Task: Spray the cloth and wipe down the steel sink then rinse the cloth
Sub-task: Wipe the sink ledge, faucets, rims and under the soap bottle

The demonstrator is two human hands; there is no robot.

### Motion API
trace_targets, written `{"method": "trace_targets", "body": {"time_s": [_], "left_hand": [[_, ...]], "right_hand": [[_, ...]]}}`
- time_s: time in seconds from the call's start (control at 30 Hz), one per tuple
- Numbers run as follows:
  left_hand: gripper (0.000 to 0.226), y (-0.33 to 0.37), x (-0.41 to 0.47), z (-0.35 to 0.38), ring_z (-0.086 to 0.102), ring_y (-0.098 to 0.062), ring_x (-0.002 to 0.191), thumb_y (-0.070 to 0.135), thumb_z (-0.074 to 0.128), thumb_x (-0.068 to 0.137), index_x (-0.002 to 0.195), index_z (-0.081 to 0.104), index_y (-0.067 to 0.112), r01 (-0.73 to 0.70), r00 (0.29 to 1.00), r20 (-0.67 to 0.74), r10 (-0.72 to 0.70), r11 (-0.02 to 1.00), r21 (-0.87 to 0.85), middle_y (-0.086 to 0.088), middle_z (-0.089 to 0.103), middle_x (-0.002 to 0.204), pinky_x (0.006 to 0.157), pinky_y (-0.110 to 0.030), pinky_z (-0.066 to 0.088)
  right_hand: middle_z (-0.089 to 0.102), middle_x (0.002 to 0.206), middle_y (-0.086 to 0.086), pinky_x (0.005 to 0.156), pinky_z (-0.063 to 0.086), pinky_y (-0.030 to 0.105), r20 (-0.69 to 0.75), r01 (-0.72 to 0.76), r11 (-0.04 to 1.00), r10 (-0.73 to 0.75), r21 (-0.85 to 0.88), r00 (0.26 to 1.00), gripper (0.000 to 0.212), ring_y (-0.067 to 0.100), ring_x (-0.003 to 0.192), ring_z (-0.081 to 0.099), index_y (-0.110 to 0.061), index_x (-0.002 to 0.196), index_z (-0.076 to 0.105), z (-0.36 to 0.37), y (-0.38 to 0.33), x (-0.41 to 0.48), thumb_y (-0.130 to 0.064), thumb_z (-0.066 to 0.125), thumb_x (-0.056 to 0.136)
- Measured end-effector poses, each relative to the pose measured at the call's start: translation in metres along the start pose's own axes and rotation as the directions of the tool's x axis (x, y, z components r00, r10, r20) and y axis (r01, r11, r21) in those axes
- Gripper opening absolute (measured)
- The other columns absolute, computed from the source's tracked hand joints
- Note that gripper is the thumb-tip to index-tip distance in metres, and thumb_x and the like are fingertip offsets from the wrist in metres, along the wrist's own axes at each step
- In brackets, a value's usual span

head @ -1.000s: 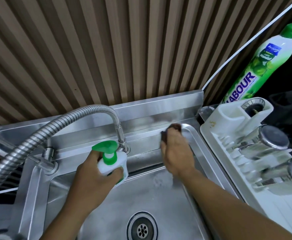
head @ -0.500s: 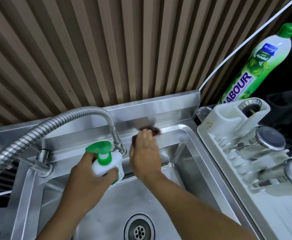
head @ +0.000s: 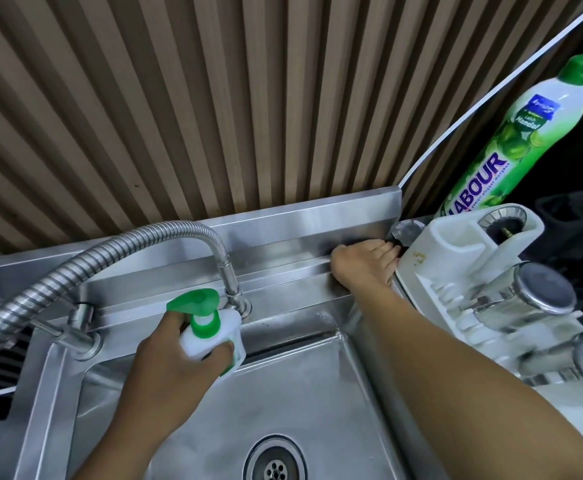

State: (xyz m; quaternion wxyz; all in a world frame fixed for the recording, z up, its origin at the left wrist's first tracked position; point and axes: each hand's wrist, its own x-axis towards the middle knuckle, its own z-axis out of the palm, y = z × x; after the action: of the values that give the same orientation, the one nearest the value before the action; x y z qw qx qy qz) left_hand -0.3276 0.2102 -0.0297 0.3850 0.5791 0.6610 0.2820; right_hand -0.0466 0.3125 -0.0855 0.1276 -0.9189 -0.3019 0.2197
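Hands first: our left hand is wrapped round the spray bottle, held over the steel sink just in front of the faucet base. Our right hand lies flat, fingers fairly straight, on the back ledge at its far right end, fingertips touching the dish rack. We can't see the cloth and judge it's under that palm. That ledge runs left-right, so the only stroke open is leftward toward the faucet; right hand is nearer.
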Motion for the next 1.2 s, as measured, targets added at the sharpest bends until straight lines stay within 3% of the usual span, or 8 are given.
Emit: {"method": "trace_targets", "body": {"time_s": [0.23,0.47,0.6,0.7,0.83,0.9,1.03,1.2], "left_hand": [[0.041,0.0,0.001,-0.003,0.064,-0.002,0.079,0.028,0.081,0.07,0.104,0.063,0.04,-0.005,1.0,-0.003,0.005,1.0,0.017,0.034,0.064,0.088,0.073,-0.036,0.055],[0.044,0.001,-0.002,0.0,0.065,-0.006,0.082,0.025,0.08,0.069,0.108,0.064,0.037,-0.008,1.0,-0.009,0.008,1.0,0.03,0.035,0.063,0.089,0.074,-0.036,0.054],[0.044,0.003,-0.004,0.002,0.066,-0.006,0.082,0.024,0.081,0.068,0.106,0.064,0.037,-0.009,1.0,-0.029,0.009,1.0,0.023,0.034,0.065,0.088,0.075,-0.039,0.056],[0.042,0.001,-0.005,0.003,0.063,0.003,0.08,0.022,0.081,0.07,0.102,0.063,0.041,-0.005,1.0,-0.026,0.005,1.0,0.001,0.036,0.064,0.089,0.073,-0.034,0.053],[0.044,-0.002,-0.006,0.0,0.063,0.005,0.083,0.029,0.081,0.068,0.103,0.062,0.046,-0.01,1.0,0.002,0.01,1.0,-0.017,0.035,0.066,0.094,0.077,-0.035,0.055],[0.045,-0.004,-0.005,-0.001,0.064,0.004,0.084,0.027,0.081,0.068,0.104,0.061,0.047,-0.012,1.0,0.001,0.012,1.0,-0.025,0.035,0.066,0.096,0.079,-0.036,0.056],[0.046,-0.008,-0.005,0.0,0.064,0.005,0.086,0.022,0.081,0.07,0.102,0.061,0.049,-0.021,1.0,0.004,0.022,0.999,-0.037,0.037,0.065,0.095,0.078,-0.034,0.056],[0.048,-0.009,-0.007,-0.002,0.064,0.006,0.088,0.022,0.08,0.07,0.105,0.061,0.049,-0.026,0.999,0.021,0.027,0.998,-0.051,0.037,0.065,0.098,0.081,-0.033,0.056]], "right_hand": [[0.035,0.155,0.028,0.122,0.019,0.048,-0.338,0.394,0.916,-0.394,-0.073,0.854,0.065,0.04,0.147,0.028,0.01,0.149,0.031,0.054,0.024,-0.043,-0.028,0.047,0.099],[0.061,0.128,0.013,0.1,0.048,0.043,-0.272,0.623,0.776,-0.622,-0.093,0.734,0.053,0.029,0.12,0.056,-0.007,0.126,0.058,0.086,0.004,-0.089,-0.035,0.036,0.086],[0.058,0.096,-0.002,0.075,0.046,0.045,-0.129,0.912,0.405,-0.903,0.069,0.411,0.024,0.024,0.084,0.05,-0.019,0.099,0.056,0.079,0.012,-0.098,-0.019,0.054,0.075],[0.062,0.115,-0.002,0.091,0.046,0.042,-0.191,0.919,0.38,-0.899,0.106,0.393,0.033,0.022,0.103,0.055,-0.021,0.116,0.06,0.09,0.032,-0.1,-0.015,0.057,0.084],[0.025,0.164,0.001,0.123,0.018,0.028,-0.373,0.538,0.664,-0.39,0.519,0.842,0.059,0.023,0.152,0.02,-0.025,0.158,0.017,0.118,0.063,-0.118,-0.022,0.043,0.106],[0.028,0.16,0.003,0.122,0.024,0.033,-0.137,0.112,0.498,0.013,0.86,0.99,0.061,0.026,0.146,0.034,-0.033,0.159,0.003,0.106,0.04,-0.118,-0.032,0.035,0.107],[0.057,0.14,0.003,0.103,0.046,0.04,0.49,-0.441,-0.249,0.19,0.862,0.851,0.046,0.026,0.115,0.058,-0.026,0.138,0.055,0.102,0.01,-0.078,-0.043,0.035,0.1],[0.046,0.066,0.003,0.072,0.039,0.032,0.705,-0.694,-0.37,-0.128,0.618,0.697,0.053,0.018,0.066,0.045,-0.011,0.064,0.043,0.083,0.0,-0.096,-0.055,0.029,0.089]]}}
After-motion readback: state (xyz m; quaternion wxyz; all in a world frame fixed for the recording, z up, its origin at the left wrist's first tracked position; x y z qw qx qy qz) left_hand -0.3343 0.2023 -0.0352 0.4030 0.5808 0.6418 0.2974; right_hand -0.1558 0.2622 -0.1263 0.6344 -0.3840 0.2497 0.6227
